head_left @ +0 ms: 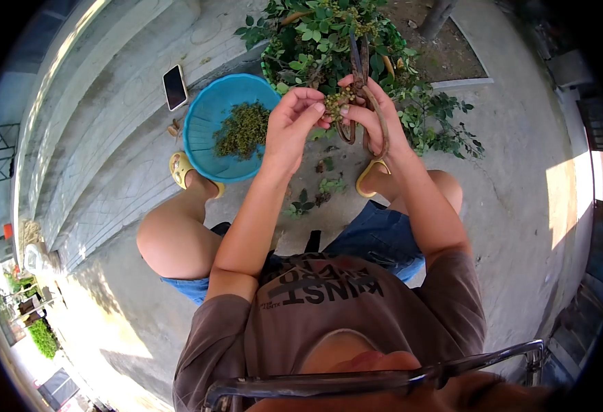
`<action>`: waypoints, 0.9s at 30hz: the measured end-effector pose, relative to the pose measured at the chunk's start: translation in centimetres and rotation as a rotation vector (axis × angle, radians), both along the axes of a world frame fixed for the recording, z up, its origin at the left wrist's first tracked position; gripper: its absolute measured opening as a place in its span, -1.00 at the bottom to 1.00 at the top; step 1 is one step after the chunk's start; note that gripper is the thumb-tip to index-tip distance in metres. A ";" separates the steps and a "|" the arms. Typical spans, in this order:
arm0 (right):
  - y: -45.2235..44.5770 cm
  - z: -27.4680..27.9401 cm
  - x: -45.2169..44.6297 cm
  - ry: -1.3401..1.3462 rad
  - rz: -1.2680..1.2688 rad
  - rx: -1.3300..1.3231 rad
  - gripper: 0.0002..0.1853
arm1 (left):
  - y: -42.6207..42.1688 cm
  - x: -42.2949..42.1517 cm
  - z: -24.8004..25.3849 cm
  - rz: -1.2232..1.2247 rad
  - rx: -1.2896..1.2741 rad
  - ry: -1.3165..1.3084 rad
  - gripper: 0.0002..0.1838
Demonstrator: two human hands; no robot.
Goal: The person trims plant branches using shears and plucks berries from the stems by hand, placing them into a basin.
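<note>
My left hand (pixel 293 123) is closed, its thumb and fingertips pinching a cluster of small green berries (pixel 338 104). The same cluster touches the thumb of my right hand (pixel 378 123). A pair of rusty scissors (pixel 360 65) hangs from my closed right hand, blades pointing away from me and long loop handles around the fingers. Just beyond my hands stands a basket heaped with leafy cut branches (pixel 315 44), some bearing berries. Beside my left hand is a blue plastic basin (pixel 202 130) with a pile of picked green berries (pixel 242 130) in it.
A smartphone (pixel 174 88) lies on the concrete step (pixel 130 82) left of the basin. Leafy twigs (pixel 446 113) spill onto the ground at the right. Fallen leaves (pixel 301 204) lie between my feet, which wear yellow clogs (pixel 180 169). A tree trunk (pixel 437 17) stands far right.
</note>
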State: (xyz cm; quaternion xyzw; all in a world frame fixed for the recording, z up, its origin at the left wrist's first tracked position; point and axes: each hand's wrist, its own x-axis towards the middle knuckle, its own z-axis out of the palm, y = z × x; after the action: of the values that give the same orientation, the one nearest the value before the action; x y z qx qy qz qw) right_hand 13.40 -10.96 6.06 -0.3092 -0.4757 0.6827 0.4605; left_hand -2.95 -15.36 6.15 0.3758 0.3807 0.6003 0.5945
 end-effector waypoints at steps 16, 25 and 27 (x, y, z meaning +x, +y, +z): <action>0.2 -0.1 0.0 0.050 -0.159 0.085 -0.66 | 0.5 -2.0 -1.3 0.089 -0.043 0.048 -0.89; 1.3 0.7 1.3 -0.072 -0.184 0.022 -0.68 | 2.0 -12.3 -7.2 0.304 0.037 1.370 -0.82; 1.4 0.7 1.3 -0.136 -0.188 0.011 -0.68 | 2.2 -12.5 -7.5 0.331 0.021 1.340 -0.82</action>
State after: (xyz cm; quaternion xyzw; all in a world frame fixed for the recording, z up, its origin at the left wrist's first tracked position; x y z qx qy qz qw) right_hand 14.75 -9.55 6.77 -0.3955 -0.4785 0.6111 0.4911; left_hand -15.44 -13.11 -1.31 0.6084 0.7126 0.3251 0.1277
